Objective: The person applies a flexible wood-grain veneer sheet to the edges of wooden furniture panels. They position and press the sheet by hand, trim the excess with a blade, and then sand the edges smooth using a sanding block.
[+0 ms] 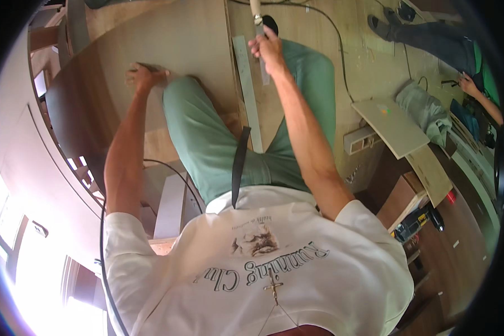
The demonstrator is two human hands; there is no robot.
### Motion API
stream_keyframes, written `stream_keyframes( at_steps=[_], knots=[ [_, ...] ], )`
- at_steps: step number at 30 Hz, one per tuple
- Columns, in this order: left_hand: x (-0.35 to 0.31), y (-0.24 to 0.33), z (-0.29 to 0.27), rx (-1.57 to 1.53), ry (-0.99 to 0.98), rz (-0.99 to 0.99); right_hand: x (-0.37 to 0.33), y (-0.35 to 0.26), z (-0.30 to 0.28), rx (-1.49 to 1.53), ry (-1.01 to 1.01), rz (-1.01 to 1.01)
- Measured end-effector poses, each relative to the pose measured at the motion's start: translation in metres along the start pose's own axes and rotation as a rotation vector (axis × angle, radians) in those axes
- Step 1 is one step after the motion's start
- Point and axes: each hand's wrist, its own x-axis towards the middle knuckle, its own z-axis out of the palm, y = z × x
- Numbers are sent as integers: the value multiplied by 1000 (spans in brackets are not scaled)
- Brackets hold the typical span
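Note:
My left hand (145,75) lies on a large brown board (117,39), fingers spread beside my left knee, holding nothing. Closed near my right knee, my right hand (270,53) grips a long thin tool (256,7) with a pale handle and a metal collar. A flat grey strip continues below the hand; whether it belongs to the tool, I cannot tell. Close by, a narrow pale strip (247,89) runs lengthwise along the board's edge, between my legs.
At right, another person's dark-trousered legs (431,42) and hand (469,85) show. A pale panel (383,126), a grey bag (423,109) and a yellow-black power tool (411,225) lie nearer. A black cable (341,50) crosses the floor; another cable (102,241) hangs along my left side.

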Motion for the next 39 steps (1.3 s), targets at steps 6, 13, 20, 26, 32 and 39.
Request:
stream_keyframes(
  at_steps=[6, 13, 20, 26, 32, 39],
  knots=[
    [35, -22, -86, -38, 140, 552, -32, -53, 10, -326, -192, -63],
    [-66, 171, -147, 262, 386, 1507, -61, -141, 7, -956, -482, -116],
    [-116, 144, -149, -203, -162, 1230, -108, -226, -2, -968, -198, -833],
    [-145, 149, -75, -851, -397, 690, -81, -164, 13, -238, 182, -565],
    [-184, 188, -32, -1021, -494, 561, -11, -109, 82, -217, 103, -351],
    [-77, 137, -26, -742, -64, 691, 91, -52, 76, -629, 166, -163]
  ],
)
